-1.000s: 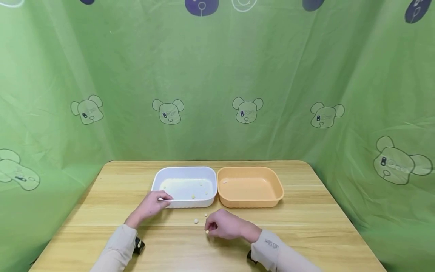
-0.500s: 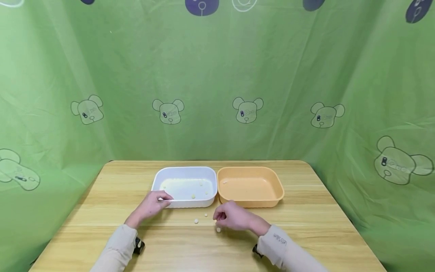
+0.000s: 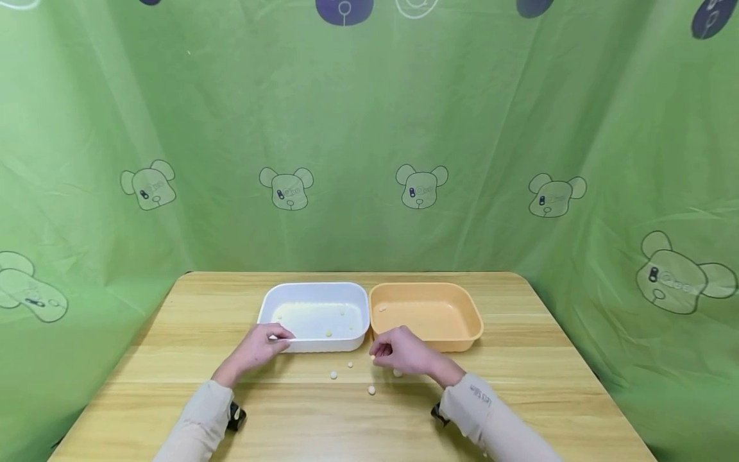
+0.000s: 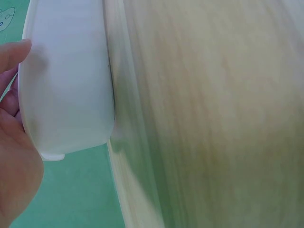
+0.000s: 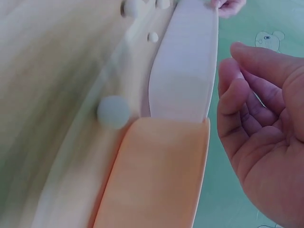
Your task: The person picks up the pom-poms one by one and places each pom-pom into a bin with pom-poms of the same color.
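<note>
My left hand point(image 3: 260, 346) grips the near rim of a white plastic basin point(image 3: 329, 345) at its left corner; the left wrist view shows the thumb point(image 4: 19, 51) on the outer wall. My right hand point(image 3: 404, 350) is raised at the near left side of an orange basin point(image 3: 456, 345). Its thumb and fingertips pinch a small pale yellow ball point(image 3: 373, 357), which the fingers mostly hide in the right wrist view. Small white balls point(image 3: 372, 389) lie on the table in front of the basins, one point(image 3: 398, 373) just below the right hand.
Both basins stand side by side on a wooden table point(image 3: 231, 301). Several small yellowish balls point(image 3: 328, 333) lie in the white basin, and small pale ones point(image 3: 382, 309) at the orange basin's left. A green curtain point(image 3: 358, 237) with bear faces surrounds the table.
My right hand has risen away from the tabletop and moved right toward the orange basin with the yellow ball. Two white balls behind it have come into sight. The left hand stays put.
</note>
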Demonstrator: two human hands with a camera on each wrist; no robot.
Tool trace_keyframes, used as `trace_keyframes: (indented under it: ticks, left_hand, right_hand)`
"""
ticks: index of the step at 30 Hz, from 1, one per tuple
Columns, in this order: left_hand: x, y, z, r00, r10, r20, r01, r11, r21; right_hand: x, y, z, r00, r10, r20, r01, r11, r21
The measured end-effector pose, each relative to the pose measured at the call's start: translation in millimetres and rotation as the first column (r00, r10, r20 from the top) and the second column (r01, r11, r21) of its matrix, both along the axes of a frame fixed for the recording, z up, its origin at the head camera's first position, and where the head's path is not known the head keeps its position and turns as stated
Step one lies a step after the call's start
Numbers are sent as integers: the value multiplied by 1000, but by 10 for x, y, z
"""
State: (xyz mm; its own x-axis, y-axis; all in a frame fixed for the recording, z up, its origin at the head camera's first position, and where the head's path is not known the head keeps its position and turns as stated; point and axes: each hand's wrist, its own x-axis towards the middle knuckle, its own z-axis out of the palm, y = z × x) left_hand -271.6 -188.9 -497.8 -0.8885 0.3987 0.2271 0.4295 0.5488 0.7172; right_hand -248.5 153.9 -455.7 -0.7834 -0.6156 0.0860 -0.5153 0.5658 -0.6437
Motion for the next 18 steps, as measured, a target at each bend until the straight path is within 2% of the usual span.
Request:
trace_keyframes:
  ticks: [10, 18]
  left_hand:
    - [9, 9, 16, 1000, 9, 14, -9, 1000, -1]
    - [4, 2, 7, 1000, -4, -6, 4, 1000, -3]
  right_hand:
    - [-155, -25, 55, 999, -47, -14, 47, 999, -19]
    - [-255, -118, 110, 997, -66, -35, 65, 997, -31]
